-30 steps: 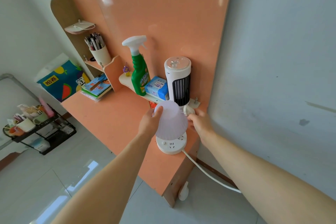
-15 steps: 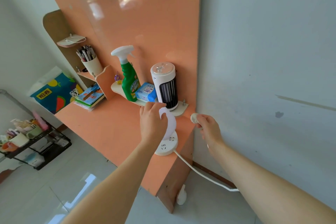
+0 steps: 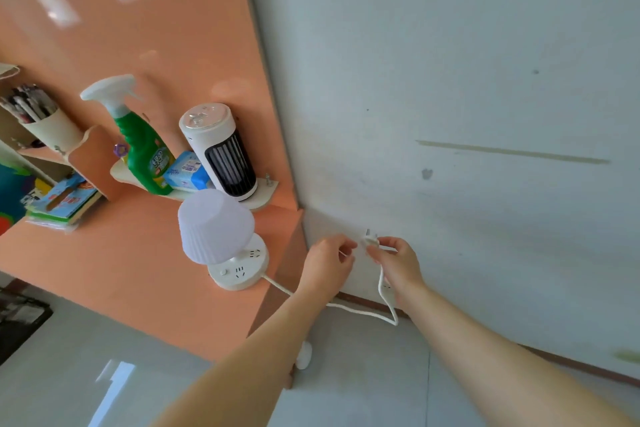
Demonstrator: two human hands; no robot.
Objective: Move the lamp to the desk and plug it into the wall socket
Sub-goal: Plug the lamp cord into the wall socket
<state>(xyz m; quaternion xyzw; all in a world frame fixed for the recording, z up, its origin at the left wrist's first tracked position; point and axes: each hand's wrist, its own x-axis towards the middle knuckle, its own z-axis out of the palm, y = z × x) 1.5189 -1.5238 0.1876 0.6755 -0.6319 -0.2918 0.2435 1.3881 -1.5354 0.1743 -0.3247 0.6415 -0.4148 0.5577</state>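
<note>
Lamp (image 3: pixel 216 236): stands upright on the orange surface (image 3: pixel 114 270), near its right-hand edge and close to the wall (image 3: pixel 450 80); pale ribbed shade over a round white base bearing socket holes. Placement step judged complete.

Cord (image 3: pixel 360 310): leaves the base, drops off the surface edge and loops slack below the hands, so there is spare length for reaching the wall.

Plug (image 3: pixel 370 240): pinched in the grip of the right hand (image 3: pixel 398 263), prongs pointing up toward the wall, apparently being turned for insertion.

Left hand (image 3: pixel 327 265): fingers curled shut on the cord just beside the plug, probably steadying it.

Wall socket: not identifiable in view; possibly hidden behind the right hand.

Shelf (image 3: pixel 266 199) behind lamp: carries a white tower unit (image 3: pixel 221 149), blue pack (image 3: pixel 185 172) and green spray bottle (image 3: pixel 143 146).

Clearance: bare wall and floor to the right of the surface leave open room for both arms.
</note>
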